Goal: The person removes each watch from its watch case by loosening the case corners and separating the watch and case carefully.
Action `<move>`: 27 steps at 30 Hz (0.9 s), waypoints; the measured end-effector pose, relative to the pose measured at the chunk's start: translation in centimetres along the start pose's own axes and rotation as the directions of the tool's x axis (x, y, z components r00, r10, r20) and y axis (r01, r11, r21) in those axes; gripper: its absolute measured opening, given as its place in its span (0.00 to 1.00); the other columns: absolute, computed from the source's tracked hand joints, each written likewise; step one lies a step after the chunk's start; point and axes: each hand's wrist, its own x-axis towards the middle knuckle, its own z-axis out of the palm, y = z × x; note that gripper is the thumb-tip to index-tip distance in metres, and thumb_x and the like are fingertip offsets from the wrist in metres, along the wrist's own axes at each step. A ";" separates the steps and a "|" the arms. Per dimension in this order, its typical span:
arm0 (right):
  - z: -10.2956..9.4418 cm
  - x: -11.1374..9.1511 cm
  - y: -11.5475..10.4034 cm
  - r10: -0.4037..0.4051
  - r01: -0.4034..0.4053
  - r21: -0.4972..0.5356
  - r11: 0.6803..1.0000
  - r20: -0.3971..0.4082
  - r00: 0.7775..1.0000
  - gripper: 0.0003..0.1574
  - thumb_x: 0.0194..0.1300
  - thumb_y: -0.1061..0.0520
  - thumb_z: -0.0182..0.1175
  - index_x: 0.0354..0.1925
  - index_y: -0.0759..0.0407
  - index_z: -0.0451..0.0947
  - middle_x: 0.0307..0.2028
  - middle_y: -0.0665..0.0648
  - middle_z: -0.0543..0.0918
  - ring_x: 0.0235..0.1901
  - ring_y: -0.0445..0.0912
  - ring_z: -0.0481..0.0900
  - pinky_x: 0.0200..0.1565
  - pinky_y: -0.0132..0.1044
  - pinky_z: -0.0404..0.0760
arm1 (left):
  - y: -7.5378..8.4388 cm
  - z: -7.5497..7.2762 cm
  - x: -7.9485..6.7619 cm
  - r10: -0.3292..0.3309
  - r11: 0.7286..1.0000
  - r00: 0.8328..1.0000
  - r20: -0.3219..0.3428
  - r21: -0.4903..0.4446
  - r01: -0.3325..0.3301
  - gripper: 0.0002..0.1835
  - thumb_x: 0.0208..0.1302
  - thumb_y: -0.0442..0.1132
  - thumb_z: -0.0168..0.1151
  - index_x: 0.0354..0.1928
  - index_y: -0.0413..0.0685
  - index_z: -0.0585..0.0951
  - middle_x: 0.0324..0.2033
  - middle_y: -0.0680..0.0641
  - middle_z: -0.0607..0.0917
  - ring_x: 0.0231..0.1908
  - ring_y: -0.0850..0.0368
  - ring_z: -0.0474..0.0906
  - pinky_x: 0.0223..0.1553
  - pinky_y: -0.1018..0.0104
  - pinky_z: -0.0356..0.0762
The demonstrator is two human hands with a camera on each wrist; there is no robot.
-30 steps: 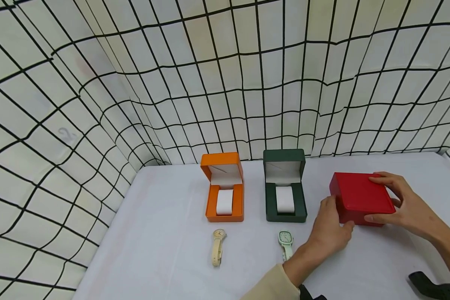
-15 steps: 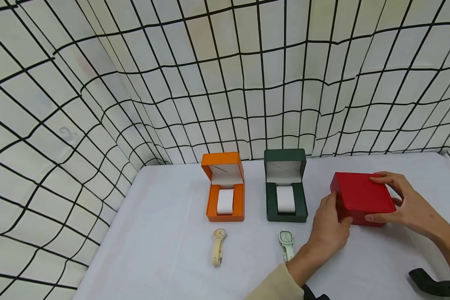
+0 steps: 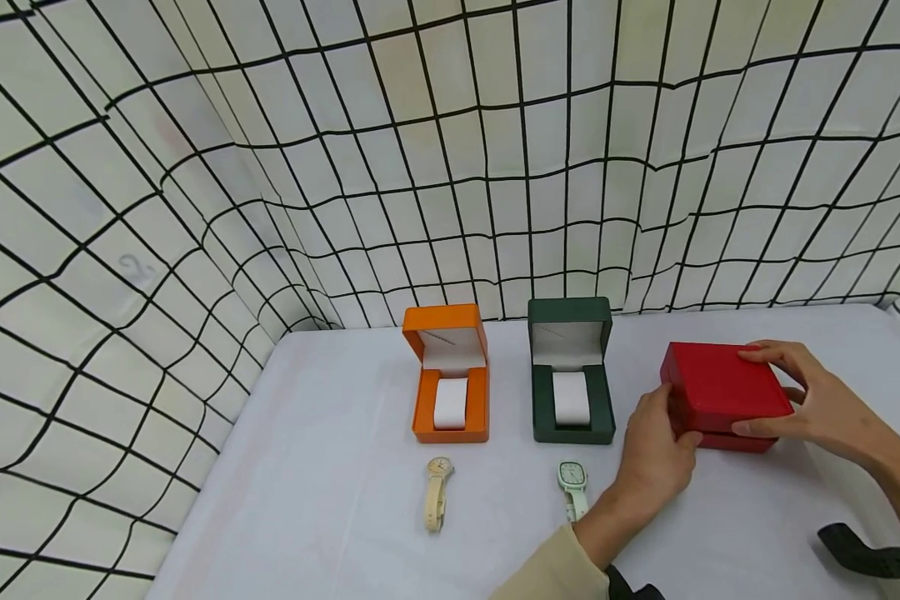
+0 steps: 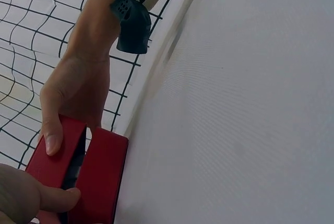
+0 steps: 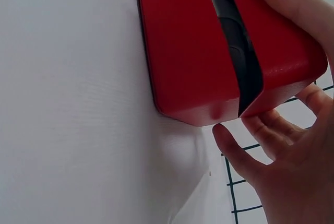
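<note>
A red watch box point(image 3: 727, 385) stands on the right of the table with its lid raised a crack at the front. My right hand point(image 3: 817, 404) grips the lid point(image 5: 282, 41), thumb along its front edge and fingers over the far side. My left hand point(image 3: 656, 454) holds the box's left side, its thumb point(image 4: 61, 199) on the lower part by the gap. Through the gap, the right wrist view shows a dark interior.
An open orange watch box point(image 3: 425, 408) and an open green watch box point(image 3: 542, 404), each with a white cushion, stand to the left. In front lie a cream watch point(image 3: 436, 496) and a pale green watch point(image 3: 572, 479). Black grid netting point(image 3: 525, 167) surrounds the white table point(image 3: 307, 467).
The red box's lid has risen slightly at the front, opening a narrow gap above the base. My right hand has moved up a little with it; the left has barely moved.
</note>
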 end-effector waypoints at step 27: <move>-1.3 1.1 -0.9 0.079 -0.083 0.046 0.995 0.084 0.993 0.53 0.63 0.51 0.73 0.76 0.64 0.57 0.70 0.78 0.63 0.63 0.76 0.60 0.44 0.47 0.90 | -0.1 0.1 0.0 -0.018 0.993 0.999 -0.030 -0.114 0.015 0.30 0.65 0.33 0.72 0.67 0.53 0.75 0.56 0.57 0.82 0.56 0.72 0.74 0.49 0.79 0.81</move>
